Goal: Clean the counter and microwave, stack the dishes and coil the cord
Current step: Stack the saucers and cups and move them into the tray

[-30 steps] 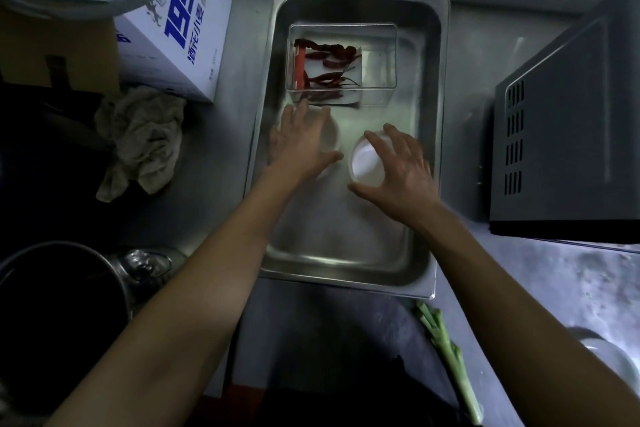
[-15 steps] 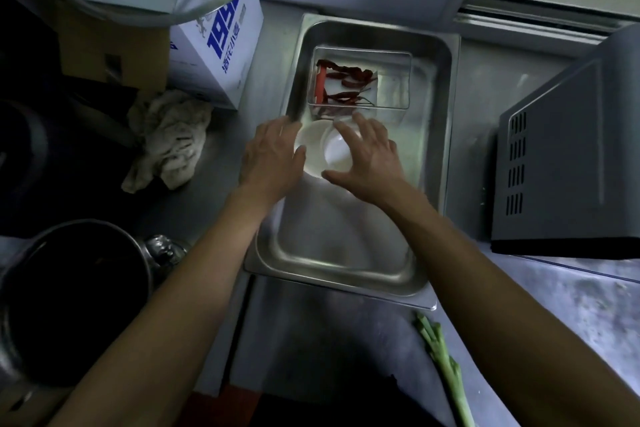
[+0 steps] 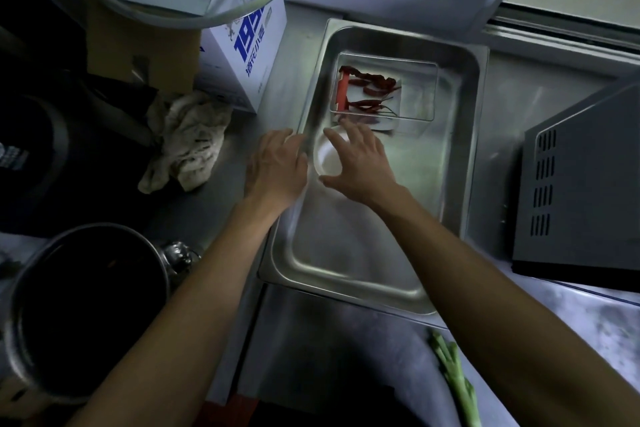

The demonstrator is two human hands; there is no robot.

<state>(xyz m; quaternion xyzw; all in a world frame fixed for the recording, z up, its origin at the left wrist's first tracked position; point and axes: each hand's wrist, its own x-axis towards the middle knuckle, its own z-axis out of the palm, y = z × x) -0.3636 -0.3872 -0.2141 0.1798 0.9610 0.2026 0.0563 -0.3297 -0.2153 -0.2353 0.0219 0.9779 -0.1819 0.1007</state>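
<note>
A small white dish (image 3: 326, 157) sits in the far left part of a steel tray (image 3: 346, 239) on the metal counter (image 3: 516, 107). My right hand (image 3: 363, 166) covers the dish, thumb at its near rim and fingers curled over its far rim. Whether a second dish lies under it is hidden. My left hand (image 3: 277, 166) lies flat with relaxed fingers over the tray's left rim, just beside the dish. A clear plastic box of dried red chillies (image 3: 415, 94) stands behind the dish in the tray. The dark microwave (image 3: 588, 191) is to the right.
A crumpled rag (image 3: 187, 142) lies left of the tray, in front of a white and blue carton (image 3: 249, 55). A large dark pot (image 3: 79, 308) stands at the near left. Green stalks (image 3: 457, 381) lie at the counter's front edge. A round glass lid (image 3: 207, 14) hangs over the top left.
My right hand carried its small white dish left onto the one under my left hand. My left hand slid off to the tray's left rim. The view shifted right and down.
</note>
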